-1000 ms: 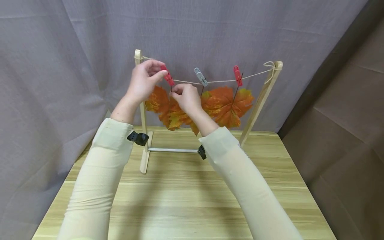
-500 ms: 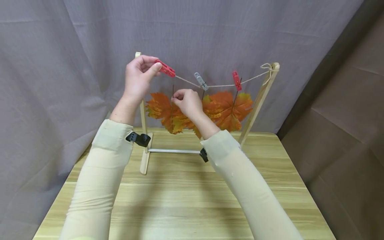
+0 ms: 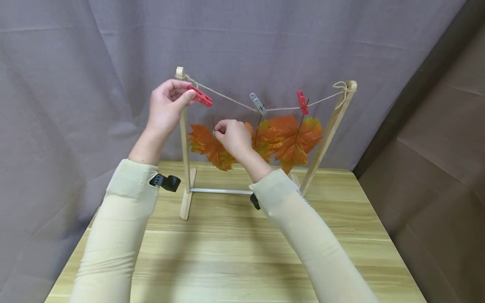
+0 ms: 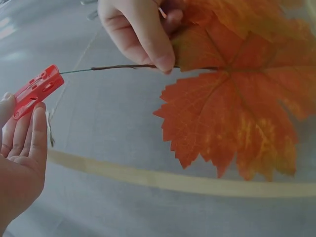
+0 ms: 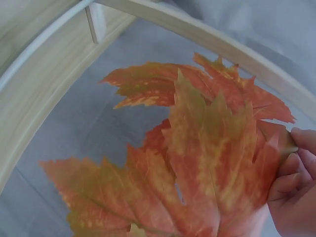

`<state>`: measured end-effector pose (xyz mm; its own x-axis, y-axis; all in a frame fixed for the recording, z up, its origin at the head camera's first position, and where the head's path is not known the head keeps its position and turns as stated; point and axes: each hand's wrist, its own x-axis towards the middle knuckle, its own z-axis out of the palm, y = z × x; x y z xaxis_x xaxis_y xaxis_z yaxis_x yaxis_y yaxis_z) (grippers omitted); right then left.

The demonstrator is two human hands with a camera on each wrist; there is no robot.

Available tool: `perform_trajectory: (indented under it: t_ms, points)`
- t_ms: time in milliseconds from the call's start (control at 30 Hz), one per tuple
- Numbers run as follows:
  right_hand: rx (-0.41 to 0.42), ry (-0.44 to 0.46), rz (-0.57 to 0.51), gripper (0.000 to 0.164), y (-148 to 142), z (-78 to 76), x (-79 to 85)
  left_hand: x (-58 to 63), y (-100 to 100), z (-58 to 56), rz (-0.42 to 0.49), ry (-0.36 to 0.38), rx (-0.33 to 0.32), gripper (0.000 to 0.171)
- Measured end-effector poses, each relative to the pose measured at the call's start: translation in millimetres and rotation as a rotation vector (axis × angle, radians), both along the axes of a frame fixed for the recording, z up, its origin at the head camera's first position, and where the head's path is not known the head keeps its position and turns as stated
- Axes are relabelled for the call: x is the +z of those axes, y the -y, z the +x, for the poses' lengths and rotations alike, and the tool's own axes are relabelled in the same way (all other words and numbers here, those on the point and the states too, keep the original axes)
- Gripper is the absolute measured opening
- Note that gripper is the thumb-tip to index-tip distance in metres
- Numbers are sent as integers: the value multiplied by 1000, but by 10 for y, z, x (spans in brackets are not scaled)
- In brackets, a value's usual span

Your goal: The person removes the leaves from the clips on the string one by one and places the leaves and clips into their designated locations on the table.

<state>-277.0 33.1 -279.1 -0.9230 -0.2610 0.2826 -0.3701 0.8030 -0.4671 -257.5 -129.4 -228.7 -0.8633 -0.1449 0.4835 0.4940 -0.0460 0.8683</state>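
Observation:
My left hand [image 3: 163, 111] pinches a red clothespin [image 3: 201, 97] between thumb and fingers, just below the string [image 3: 225, 97] near the left post. Lower and to the right, my right hand [image 3: 235, 136] pinches the dark stem [image 4: 118, 66] of an orange artificial maple leaf [image 3: 206, 143]. In the left wrist view the thin green tip of that stem reaches the clothespin's nose. A grey clothespin [image 3: 258, 104] and another red clothespin [image 3: 302, 102] sit on the string, with orange-yellow leaves [image 3: 289, 134] hanging from them. My right hand and forearm partly cover the leaves.
A wooden frame has a left post [image 3: 185, 143] and a right post [image 3: 329, 134], joined low down by a white bar [image 3: 219, 191]. It stands on a wood-grain table [image 3: 227, 252]. Grey curtain [image 3: 242, 38] hangs behind, and brown fabric [image 3: 435, 168] is at the right.
The left hand's red clothespin has come off the string and moved left and down. My right hand has lowered the leaf slightly. The string now runs straight from left post to grey clothespin.

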Motion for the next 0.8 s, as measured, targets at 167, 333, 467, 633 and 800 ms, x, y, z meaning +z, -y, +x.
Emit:
perform_trajectory:
  t_ms: [167,333,467,633,800]
  points:
    - [16,-1,47,12,86,111,-44,-77,94,28,-4,19,8,9]
    - [41,31,14,11,154,226,-87,-88,200,59,71,14,-8,9]
    - [67,68,-19,10,174,290,-130,-98,278,77,106,12,-6,9]
    - [90,113,-27,10,152,343,-221,-162,348,92,86,39,17,10]
    - [123,157,-37,10,81,401,-326,-278,415,109,38,75,21,12]
